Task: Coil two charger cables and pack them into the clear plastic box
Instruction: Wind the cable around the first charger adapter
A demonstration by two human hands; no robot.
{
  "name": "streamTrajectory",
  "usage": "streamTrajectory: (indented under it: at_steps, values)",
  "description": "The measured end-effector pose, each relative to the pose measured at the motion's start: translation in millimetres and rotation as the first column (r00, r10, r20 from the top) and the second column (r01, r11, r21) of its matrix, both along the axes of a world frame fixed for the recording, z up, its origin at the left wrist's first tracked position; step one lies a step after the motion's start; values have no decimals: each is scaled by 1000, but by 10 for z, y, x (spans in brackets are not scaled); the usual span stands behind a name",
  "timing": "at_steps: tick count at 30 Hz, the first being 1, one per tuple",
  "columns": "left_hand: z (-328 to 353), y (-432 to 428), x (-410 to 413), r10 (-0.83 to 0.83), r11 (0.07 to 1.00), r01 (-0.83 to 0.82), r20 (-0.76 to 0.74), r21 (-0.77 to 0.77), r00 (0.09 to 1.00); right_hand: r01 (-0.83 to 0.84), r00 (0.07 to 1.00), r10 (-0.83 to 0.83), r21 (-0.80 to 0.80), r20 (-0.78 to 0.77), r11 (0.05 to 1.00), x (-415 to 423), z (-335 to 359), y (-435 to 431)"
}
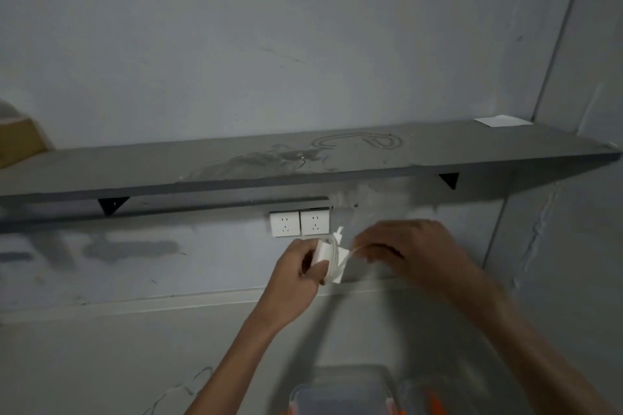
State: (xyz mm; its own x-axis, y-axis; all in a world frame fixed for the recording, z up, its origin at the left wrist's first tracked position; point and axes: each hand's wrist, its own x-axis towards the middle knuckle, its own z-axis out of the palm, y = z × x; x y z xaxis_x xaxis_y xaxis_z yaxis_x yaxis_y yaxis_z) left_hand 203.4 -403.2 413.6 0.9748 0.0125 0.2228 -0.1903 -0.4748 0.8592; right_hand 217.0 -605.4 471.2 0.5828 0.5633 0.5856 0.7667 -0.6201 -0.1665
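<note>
I see my left hand [300, 271] gripping the charger [328, 254] while my right hand [414, 249] pinches its cable [354, 250], half wound.

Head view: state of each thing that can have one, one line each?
left hand: grips the white charger block
right hand: pinches the cable
white charger block: unplugged, cable partly wound around it
cable: taut from block to right hand
wall sockets: both empty
clear plastic box: below the hands, contents unclear
</note>
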Motion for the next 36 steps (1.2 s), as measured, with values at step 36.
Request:
streamTrajectory:
  at_steps: [36]
  values:
    - [417, 151, -33, 58, 811, -108, -105, -574, 993, 19, 979, 99, 562, -179, 827, 8, -470, 428]
